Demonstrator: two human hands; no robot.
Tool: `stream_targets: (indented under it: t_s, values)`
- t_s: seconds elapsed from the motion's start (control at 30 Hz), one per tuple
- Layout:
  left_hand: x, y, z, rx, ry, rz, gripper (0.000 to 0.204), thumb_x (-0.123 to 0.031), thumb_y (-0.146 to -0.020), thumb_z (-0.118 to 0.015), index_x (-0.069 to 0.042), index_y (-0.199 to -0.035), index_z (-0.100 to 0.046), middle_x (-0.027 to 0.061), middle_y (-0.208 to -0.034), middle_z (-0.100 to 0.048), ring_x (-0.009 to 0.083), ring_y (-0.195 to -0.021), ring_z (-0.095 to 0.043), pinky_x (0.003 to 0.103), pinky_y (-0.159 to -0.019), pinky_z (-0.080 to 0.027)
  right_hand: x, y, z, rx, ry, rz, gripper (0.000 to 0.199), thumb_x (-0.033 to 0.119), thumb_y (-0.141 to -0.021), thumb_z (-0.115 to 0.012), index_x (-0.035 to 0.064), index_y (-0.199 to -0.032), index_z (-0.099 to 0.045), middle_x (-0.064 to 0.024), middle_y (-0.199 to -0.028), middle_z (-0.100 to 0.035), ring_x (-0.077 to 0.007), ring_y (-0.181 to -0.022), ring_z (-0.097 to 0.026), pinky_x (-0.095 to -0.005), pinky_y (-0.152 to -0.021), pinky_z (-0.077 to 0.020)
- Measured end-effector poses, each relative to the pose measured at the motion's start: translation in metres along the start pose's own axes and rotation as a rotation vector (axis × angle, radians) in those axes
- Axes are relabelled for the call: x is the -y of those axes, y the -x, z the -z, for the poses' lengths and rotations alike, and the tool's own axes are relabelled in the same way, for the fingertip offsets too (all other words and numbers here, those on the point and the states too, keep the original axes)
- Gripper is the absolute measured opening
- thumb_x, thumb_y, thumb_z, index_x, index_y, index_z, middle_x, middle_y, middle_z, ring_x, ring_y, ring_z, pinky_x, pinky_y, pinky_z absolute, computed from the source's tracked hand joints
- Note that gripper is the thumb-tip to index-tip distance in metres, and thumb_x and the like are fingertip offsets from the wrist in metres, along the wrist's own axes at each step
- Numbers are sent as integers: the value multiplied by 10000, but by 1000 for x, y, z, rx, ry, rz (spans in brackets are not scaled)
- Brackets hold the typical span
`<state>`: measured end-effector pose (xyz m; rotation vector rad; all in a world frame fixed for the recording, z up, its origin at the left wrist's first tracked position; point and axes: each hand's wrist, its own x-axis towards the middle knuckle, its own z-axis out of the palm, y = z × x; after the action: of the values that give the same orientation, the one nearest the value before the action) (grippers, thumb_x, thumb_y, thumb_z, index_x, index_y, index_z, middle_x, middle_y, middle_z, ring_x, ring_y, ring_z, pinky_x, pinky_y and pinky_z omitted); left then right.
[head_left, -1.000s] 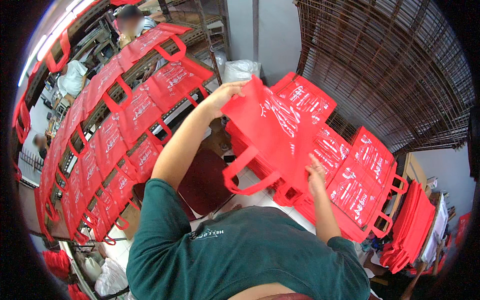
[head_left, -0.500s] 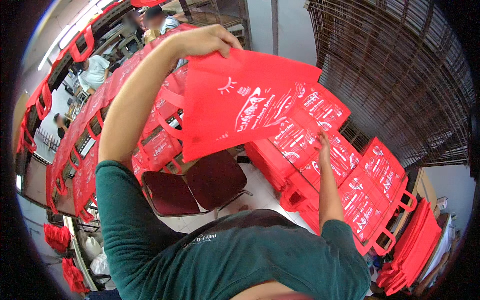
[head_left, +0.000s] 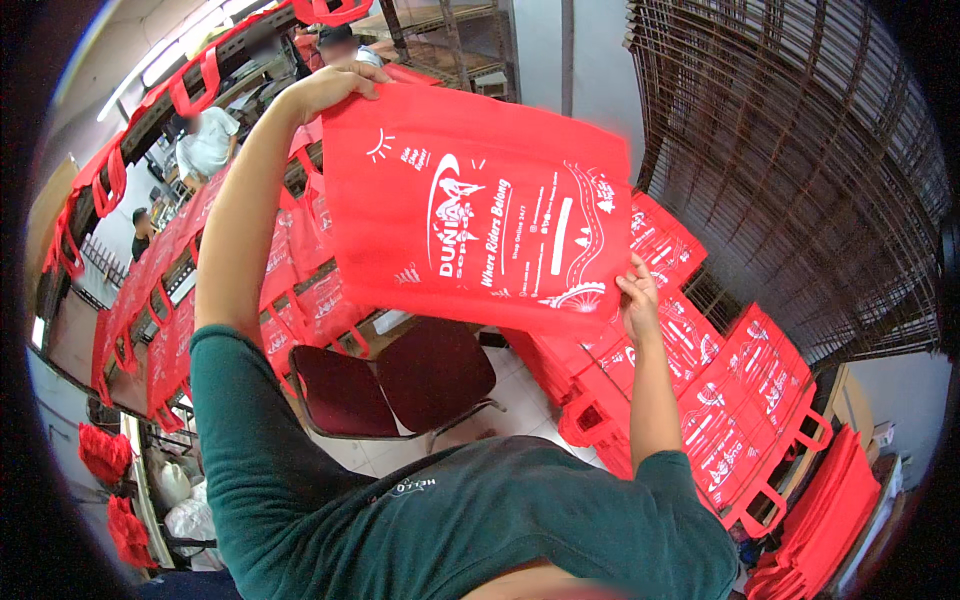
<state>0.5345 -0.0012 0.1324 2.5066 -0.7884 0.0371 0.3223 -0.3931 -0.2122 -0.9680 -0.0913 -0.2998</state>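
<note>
Head view: red bag (head_left: 470, 215) is being pinched spread, long axis left-right, by left hand (head_left: 335, 85) and right hand (head_left: 640, 295), above maroon chair (head_left: 400, 385).

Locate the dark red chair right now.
In the head view the dark red chair stands on the floor at lower centre, below the red bag held up by both hands, with rows of red bags to its right.
</note>
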Motion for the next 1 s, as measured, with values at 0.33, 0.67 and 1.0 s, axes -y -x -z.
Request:
stream_targets:
  t_s: [0.33, 0.67, 1.0]
  values:
    - [-95, 114, -140, 307, 666, -868, 466, -366, -770, -698, -30, -1077, -599, 112, -1064, -610, 223, -956, -586, 369, -829, -463, 109, -18, -67, -230, 106, 193, 518, -36, -825, -503, -19, -1324, -366, -112, -1226, -524, -167, -1041, -560, -291, -910, -451]
    - [-55, 204, -471, 697, 2474, 429, 1168, -893, -574, -357, -135, -1438, -150, 156, -1393, -341, 328, -1271, -357, 520, -1016, -307, 153, 78, -71, -300, 196, 269, 528, -42, -802, -525, 43, -1292, -348, -98, -1118, -569, -184, -999, -571, -315, -874, -472]
    - [-115, 166, -532, 819, 2123, 1068, 802, -518, -818, -566, -97, -1379, -179, 190, -1273, -421, 355, -1146, -479, 441, -877, -472, 192, 124, -18, -322, 406, 401, 454, 41, -873, -489, 83, -1308, -363, -162, -1236, -489, -259, -1067, -544, -376, -914, -460]
